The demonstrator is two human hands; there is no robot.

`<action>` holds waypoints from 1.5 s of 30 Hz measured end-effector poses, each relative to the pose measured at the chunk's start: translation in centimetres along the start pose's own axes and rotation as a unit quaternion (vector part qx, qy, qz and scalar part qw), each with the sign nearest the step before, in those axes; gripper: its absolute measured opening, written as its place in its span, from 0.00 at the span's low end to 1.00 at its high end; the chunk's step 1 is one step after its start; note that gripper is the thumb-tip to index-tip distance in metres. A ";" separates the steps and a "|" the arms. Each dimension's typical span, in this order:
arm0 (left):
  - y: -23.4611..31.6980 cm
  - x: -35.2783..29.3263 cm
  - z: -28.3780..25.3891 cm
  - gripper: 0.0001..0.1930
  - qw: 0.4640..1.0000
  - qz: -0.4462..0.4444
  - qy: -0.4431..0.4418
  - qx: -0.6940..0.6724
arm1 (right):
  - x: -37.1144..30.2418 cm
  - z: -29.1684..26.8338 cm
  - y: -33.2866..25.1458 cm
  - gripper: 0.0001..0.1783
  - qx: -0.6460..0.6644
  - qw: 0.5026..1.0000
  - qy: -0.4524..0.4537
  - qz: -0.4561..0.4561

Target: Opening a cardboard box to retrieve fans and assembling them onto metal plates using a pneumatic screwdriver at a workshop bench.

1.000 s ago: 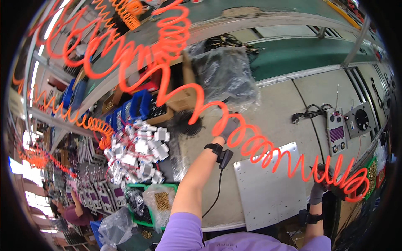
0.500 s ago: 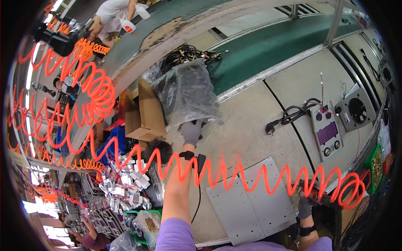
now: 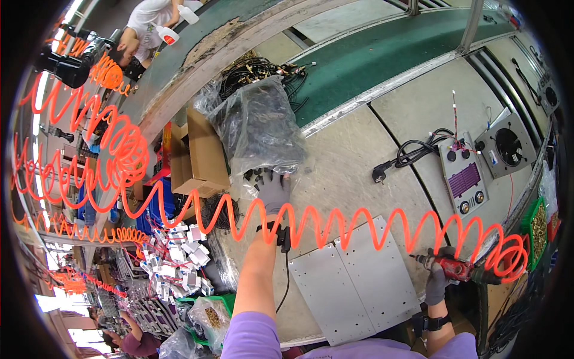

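Observation:
My left hand [image 3: 274, 190], in a grey glove, lies at the near mouth of a clear plastic bag [image 3: 263, 128]. Its fingers are stretched out and spread against the film; small dark parts [image 3: 254, 176] show beside them. What else the bag contains is blurred by the plastic. At the right, my gloved right hand [image 3: 436, 282] is wrapped round a red and black power screwdriver [image 3: 454, 267], its bit pointing left. Between the hands, two grey drilled metal plates [image 3: 353, 281] lie side by side on the bench [image 3: 353, 173].
An orange coiled hose [image 3: 323, 230] stretches across in front of both arms. Left of the bag stands an open cardboard box [image 3: 200, 158], with white connector pieces [image 3: 179, 257] nearer. To the right lie a control panel [image 3: 463, 173], a fan plate [image 3: 508, 146] and a green screw bin [image 3: 538, 230].
My left hand's fingers have spread out at the bag's mouth. The screwdriver in my right hand has come up slightly and shows more plainly. The coiled hose has swung upward at the right.

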State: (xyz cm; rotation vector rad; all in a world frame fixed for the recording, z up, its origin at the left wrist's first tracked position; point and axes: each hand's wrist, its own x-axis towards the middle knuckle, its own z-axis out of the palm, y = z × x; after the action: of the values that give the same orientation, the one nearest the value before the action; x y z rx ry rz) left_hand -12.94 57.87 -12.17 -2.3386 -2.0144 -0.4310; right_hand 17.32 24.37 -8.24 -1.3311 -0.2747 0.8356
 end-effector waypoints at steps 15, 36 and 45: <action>1.1 -3.2 -4.4 0.14 0.986 -0.032 0.043 -0.159 | -0.9 1.3 -0.4 0.04 -0.088 0.995 -0.026 -0.031; 8.1 -18.3 -10.6 0.22 0.929 0.316 -0.126 -0.145 | 0.7 2.4 0.0 0.11 -0.157 0.980 -0.053 -0.111; 4.1 -3.0 -1.5 0.19 0.957 -0.100 -0.065 -0.264 | 10.3 11.2 -0.3 0.24 -0.511 0.835 -0.130 -0.154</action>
State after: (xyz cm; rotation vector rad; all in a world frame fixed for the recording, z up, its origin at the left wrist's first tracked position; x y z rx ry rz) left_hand -9.57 54.00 -10.72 -2.4920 -2.4611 -0.9565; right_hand 17.55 39.60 -7.86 -2.0724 -1.2541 0.5780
